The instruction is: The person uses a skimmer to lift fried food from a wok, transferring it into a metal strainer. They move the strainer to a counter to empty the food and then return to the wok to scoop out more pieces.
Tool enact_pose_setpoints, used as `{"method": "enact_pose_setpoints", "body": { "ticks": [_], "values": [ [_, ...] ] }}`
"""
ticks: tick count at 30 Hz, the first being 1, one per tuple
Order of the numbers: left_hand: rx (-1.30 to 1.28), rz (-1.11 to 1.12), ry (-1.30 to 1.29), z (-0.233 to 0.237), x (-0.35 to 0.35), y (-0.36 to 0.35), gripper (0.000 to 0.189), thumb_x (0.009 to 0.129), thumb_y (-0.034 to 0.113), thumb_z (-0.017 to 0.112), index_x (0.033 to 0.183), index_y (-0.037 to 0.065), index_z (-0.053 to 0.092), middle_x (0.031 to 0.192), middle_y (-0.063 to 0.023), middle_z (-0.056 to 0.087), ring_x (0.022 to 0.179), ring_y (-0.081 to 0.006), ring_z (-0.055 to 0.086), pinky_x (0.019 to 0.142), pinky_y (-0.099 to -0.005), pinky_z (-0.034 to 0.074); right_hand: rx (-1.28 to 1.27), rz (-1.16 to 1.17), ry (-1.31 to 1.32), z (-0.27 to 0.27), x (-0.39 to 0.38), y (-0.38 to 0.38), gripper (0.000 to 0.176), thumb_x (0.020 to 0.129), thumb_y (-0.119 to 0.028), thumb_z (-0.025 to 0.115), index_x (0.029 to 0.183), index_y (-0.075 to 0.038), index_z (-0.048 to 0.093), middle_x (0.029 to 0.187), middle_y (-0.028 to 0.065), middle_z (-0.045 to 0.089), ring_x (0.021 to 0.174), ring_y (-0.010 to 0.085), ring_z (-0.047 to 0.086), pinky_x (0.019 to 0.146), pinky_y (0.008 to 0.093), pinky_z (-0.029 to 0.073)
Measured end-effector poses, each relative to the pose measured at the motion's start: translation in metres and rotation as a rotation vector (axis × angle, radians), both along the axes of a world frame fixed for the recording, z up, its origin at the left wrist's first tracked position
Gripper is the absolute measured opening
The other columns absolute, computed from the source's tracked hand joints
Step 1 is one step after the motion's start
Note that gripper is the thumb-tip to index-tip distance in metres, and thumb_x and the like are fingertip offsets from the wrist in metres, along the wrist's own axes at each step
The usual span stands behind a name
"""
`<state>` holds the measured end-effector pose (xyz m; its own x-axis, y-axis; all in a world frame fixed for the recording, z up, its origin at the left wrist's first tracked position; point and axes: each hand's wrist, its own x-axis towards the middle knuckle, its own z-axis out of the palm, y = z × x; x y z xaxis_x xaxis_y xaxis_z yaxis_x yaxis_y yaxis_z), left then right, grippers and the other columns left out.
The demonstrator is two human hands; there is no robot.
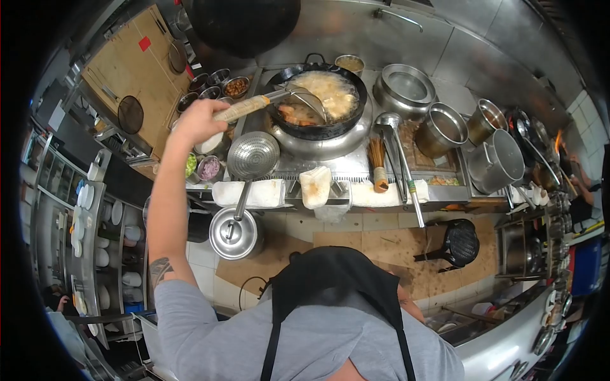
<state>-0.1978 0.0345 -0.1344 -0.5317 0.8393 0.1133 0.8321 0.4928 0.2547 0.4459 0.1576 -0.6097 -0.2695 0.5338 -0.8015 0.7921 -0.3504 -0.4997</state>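
My left hand (199,122) is closed around the wrapped handle of a skimmer (244,108). The skimmer's round head dips into a black wok (318,131) on the burner. Inside the wok, hot oil foams around pale frying pieces (333,95), and browner pieces (295,115) sit near the skimmer head. Just below the wok's left side lies a perforated ladle (253,155), its handle pointing toward me. Part of my right arm shows beside the apron, but my right hand is hidden.
Small bowls with ingredients (236,87) stand left of the wok. To the right are metal pots (441,130), a long-handled ladle (406,171) and a bamboo brush (379,171). A lidded pot (234,233) stands below the counter edge. A black stool (454,244) is on the floor.
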Motion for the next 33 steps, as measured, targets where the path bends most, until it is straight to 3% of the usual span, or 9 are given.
{"method": "enact_pose_setpoints", "body": {
  "ticks": [6, 9, 14, 20, 25, 28, 31, 32, 33],
  "values": [
    [0.107, 0.094, -0.321, -0.123, -0.006, -0.011, 0.071, 0.073, 0.013, 0.073, 0.141, 0.005, 0.056, 0.123, -0.0197, 0.069, 0.112, -0.0270, 0.067, 0.098, -0.0350, 0.051, 0.032, -0.012, 0.103, -0.004, -0.010, -0.002, 0.025, 0.085, -0.013, 0.066, 0.103, 0.003, 0.074, 0.092, 0.0154, 0.073, 0.078, 0.0248, 0.068, 0.065, 0.0411, 0.055],
    [0.169, 0.003, -0.303, -0.221, -0.032, -0.035, 0.073, 0.073, 0.018, 0.076, 0.142, 0.005, 0.055, 0.127, -0.0240, 0.066, 0.117, -0.0345, 0.065, 0.101, -0.0379, 0.050, 0.064, -0.045, 0.203, -0.002, -0.025, 0.002, 0.025, 0.084, -0.013, 0.066, 0.102, 0.003, 0.074, 0.091, 0.0153, 0.073, 0.078, 0.0247, 0.067, 0.064, 0.0413, 0.055],
    [0.141, 0.125, -0.360, -0.297, -0.021, -0.058, 0.081, 0.070, 0.016, 0.075, 0.146, 0.003, 0.049, 0.128, -0.0261, 0.064, 0.120, -0.0376, 0.062, 0.105, -0.0395, 0.048, -0.046, 0.044, -0.125, -0.017, -0.042, 0.013, 0.027, 0.088, -0.017, 0.066, 0.106, 0.002, 0.073, 0.095, 0.0150, 0.073, 0.077, 0.0255, 0.068, 0.055, 0.0426, 0.055],
    [0.148, 0.188, -0.200, -0.303, -0.023, -0.059, 0.087, 0.068, 0.016, 0.078, 0.146, -0.002, 0.045, 0.133, -0.0269, 0.060, 0.124, -0.0399, 0.058, 0.105, -0.0415, 0.047, -0.038, 0.007, -0.133, -0.017, -0.047, 0.010, 0.026, 0.092, -0.016, 0.063, 0.113, -0.002, 0.071, 0.106, 0.0184, 0.072, 0.079, 0.0287, 0.072, 0.060, 0.0437, 0.061],
    [0.096, 0.158, -0.251, -0.288, -0.017, -0.064, 0.099, 0.066, 0.019, 0.084, 0.150, -0.003, 0.039, 0.139, -0.0283, 0.054, 0.129, -0.0403, 0.054, 0.110, -0.0414, 0.042, 0.005, 0.119, -0.155, -0.033, -0.047, 0.006, 0.028, 0.093, -0.020, 0.060, 0.111, -0.001, 0.072, 0.101, 0.0185, 0.072, 0.073, 0.0298, 0.072, 0.059, 0.0427, 0.060],
    [0.107, 0.139, -0.216, -0.287, -0.014, -0.065, 0.097, 0.067, 0.021, 0.086, 0.149, -0.003, 0.040, 0.141, -0.0279, 0.052, 0.130, -0.0437, 0.051, 0.112, -0.0446, 0.040, 0.028, 0.219, -0.173, -0.074, -0.038, -0.002, 0.028, 0.090, -0.024, 0.060, 0.103, -0.003, 0.074, 0.101, 0.0186, 0.073, 0.086, 0.0316, 0.071, 0.074, 0.0424, 0.057],
    [0.164, 0.073, 0.042, -0.274, 0.008, -0.056, 0.085, 0.075, 0.019, 0.082, 0.146, -0.004, 0.043, 0.144, -0.0272, 0.050, 0.134, -0.0436, 0.046, 0.115, -0.0487, 0.034, -0.161, -0.043, -0.317, -0.047, -0.046, -0.010, 0.030, 0.087, -0.028, 0.060, 0.096, -0.005, 0.076, 0.103, 0.0196, 0.073, 0.099, 0.0359, 0.070, 0.089, 0.0434, 0.055],
    [0.245, 0.019, 0.116, -0.281, 0.009, -0.053, 0.079, 0.079, 0.020, 0.080, 0.145, -0.004, 0.044, 0.144, -0.0264, 0.050, 0.133, -0.0434, 0.046, 0.114, -0.0489, 0.035, 0.136, 0.261, -0.291, -0.107, -0.035, -0.011, 0.030, 0.085, -0.028, 0.060, 0.098, -0.006, 0.076, 0.103, 0.0212, 0.073, 0.096, 0.0388, 0.069, 0.087, 0.0452, 0.055],
    [0.375, -0.055, 0.127, -0.288, 0.010, -0.044, 0.075, 0.083, 0.022, 0.078, 0.146, -0.003, 0.045, 0.144, -0.0257, 0.051, 0.132, -0.0432, 0.047, 0.113, -0.0501, 0.035, 0.169, 0.163, -0.322, -0.099, -0.036, -0.016, 0.037, 0.089, -0.040, 0.059, 0.102, -0.011, 0.078, 0.107, 0.0139, 0.074, 0.098, 0.0307, 0.071, 0.086, 0.0422, 0.056]
  ]
}}
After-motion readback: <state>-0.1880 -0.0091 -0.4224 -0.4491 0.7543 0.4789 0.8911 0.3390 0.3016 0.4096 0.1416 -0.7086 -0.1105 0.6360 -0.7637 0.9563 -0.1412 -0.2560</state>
